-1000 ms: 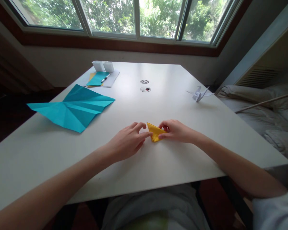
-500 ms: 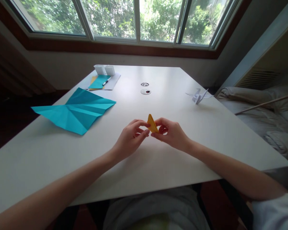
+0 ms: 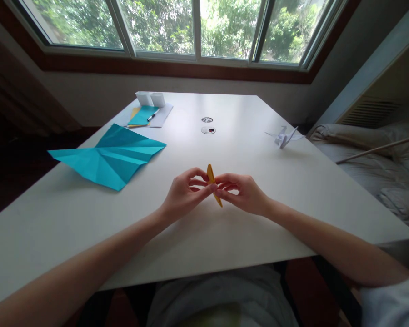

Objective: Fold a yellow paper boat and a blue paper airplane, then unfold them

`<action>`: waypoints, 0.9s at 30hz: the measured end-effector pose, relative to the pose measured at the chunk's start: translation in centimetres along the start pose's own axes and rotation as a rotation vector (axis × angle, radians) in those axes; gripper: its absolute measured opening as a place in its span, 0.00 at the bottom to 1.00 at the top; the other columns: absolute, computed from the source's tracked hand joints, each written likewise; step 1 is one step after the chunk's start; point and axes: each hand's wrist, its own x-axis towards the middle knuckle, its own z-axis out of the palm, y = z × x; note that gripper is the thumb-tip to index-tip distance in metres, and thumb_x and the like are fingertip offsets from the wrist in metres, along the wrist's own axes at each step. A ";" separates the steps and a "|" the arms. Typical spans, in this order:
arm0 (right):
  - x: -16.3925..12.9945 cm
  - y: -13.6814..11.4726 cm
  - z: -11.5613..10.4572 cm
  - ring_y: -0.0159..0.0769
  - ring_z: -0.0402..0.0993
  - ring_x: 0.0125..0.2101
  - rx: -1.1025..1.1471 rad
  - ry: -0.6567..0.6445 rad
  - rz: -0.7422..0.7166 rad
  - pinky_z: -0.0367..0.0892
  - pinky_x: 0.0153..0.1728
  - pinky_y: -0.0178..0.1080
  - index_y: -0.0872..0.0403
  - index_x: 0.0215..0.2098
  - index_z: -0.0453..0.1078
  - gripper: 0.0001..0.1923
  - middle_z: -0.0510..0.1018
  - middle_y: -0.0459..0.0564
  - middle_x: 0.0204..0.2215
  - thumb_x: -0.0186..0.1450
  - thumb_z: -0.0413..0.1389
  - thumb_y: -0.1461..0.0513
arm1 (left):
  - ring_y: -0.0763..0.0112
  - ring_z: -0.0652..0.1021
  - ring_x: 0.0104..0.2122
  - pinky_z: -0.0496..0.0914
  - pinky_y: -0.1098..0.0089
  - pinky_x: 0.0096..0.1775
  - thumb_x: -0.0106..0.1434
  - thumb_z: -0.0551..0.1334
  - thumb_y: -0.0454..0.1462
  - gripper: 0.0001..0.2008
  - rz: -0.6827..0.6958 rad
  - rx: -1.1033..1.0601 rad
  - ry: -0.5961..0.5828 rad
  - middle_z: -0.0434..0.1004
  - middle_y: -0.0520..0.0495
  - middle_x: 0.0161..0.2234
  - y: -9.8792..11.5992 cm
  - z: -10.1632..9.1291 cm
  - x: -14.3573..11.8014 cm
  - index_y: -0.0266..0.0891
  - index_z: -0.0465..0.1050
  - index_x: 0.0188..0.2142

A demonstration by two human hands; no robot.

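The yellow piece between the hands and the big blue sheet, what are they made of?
The yellow piece looks like thin matte paper: folded flat, seen edge-on. The blue sheet also looks like paper, with sharp straight creases and a dull surface. Both probably origami paper.

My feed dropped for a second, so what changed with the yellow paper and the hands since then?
The folded yellow paper went from lying flat on the white table to standing on edge, lifted between the left hand and right hand, both keeping their fingertip grip. The blue sheet, white paper crane and far paper stack stayed put.
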 end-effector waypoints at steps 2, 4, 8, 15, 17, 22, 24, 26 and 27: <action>0.0 0.1 0.1 0.35 0.76 0.34 0.035 -0.010 0.026 0.73 0.38 0.41 0.54 0.42 0.69 0.15 0.77 0.49 0.37 0.59 0.56 0.56 | 0.64 0.79 0.33 0.76 0.63 0.35 0.52 0.66 0.39 0.13 0.006 0.004 -0.002 0.73 0.48 0.33 0.0 0.0 0.0 0.35 0.67 0.33; 0.0 0.2 0.1 0.36 0.77 0.35 0.068 -0.009 0.051 0.74 0.38 0.41 0.54 0.42 0.69 0.16 0.76 0.50 0.38 0.58 0.57 0.55 | 0.65 0.79 0.32 0.77 0.64 0.34 0.51 0.66 0.40 0.13 0.009 -0.004 -0.006 0.73 0.49 0.32 0.1 0.0 0.0 0.35 0.67 0.33; 0.0 0.3 0.1 0.36 0.76 0.35 0.115 -0.007 0.073 0.74 0.38 0.41 0.53 0.43 0.67 0.17 0.75 0.50 0.39 0.57 0.58 0.56 | 0.65 0.79 0.32 0.77 0.63 0.35 0.51 0.66 0.40 0.13 0.021 -0.007 -0.009 0.73 0.49 0.32 0.2 0.0 0.0 0.35 0.67 0.33; 0.1 0.3 -0.2 0.35 0.76 0.34 0.118 0.085 0.106 0.74 0.34 0.40 0.51 0.46 0.63 0.17 0.74 0.50 0.39 0.58 0.56 0.59 | 0.66 0.77 0.38 0.76 0.65 0.34 0.55 0.63 0.38 0.14 0.103 0.047 -0.002 0.70 0.47 0.40 0.1 -0.2 -0.1 0.38 0.62 0.38; 0.3 0.4 -0.3 0.34 0.75 0.34 0.177 0.123 0.114 0.74 0.34 0.39 0.51 0.43 0.64 0.14 0.74 0.48 0.39 0.58 0.55 0.61 | 0.64 0.76 0.41 0.76 0.66 0.36 0.56 0.61 0.37 0.13 0.140 0.063 -0.028 0.69 0.45 0.44 0.0 -0.2 -0.3 0.39 0.62 0.40; 0.8 0.9 -0.4 0.33 0.74 0.35 0.330 0.258 0.173 0.74 0.37 0.40 0.53 0.35 0.68 0.07 0.73 0.46 0.37 0.56 0.54 0.63 | 0.64 0.75 0.43 0.75 0.67 0.37 0.59 0.58 0.37 0.11 0.142 0.076 -0.026 0.63 0.41 0.53 -0.1 -0.2 -0.3 0.39 0.66 0.43; 0.9 1.0 -0.3 0.33 0.74 0.36 0.370 0.281 0.192 0.73 0.38 0.41 0.53 0.35 0.68 0.08 0.74 0.46 0.37 0.56 0.54 0.64 | 0.66 0.76 0.39 0.75 0.68 0.35 0.59 0.57 0.37 0.12 0.075 0.015 -0.024 0.69 0.42 0.48 -0.1 -0.2 -0.1 0.39 0.68 0.44; 0.9 1.1 -0.3 0.32 0.74 0.36 0.392 0.283 0.202 0.73 0.39 0.41 0.53 0.36 0.69 0.09 0.74 0.46 0.38 0.55 0.55 0.64 | 0.67 0.77 0.36 0.75 0.68 0.34 0.59 0.58 0.37 0.13 0.009 -0.067 -0.008 0.74 0.45 0.42 -0.2 -0.2 0.1 0.38 0.69 0.43; 0.8 1.1 -0.3 0.32 0.75 0.36 0.391 0.277 0.209 0.73 0.39 0.40 0.53 0.36 0.70 0.10 0.74 0.46 0.38 0.55 0.55 0.65 | 0.68 0.77 0.35 0.75 0.69 0.33 0.58 0.59 0.36 0.12 -0.014 -0.104 0.017 0.75 0.46 0.40 -0.2 -0.3 0.3 0.38 0.71 0.42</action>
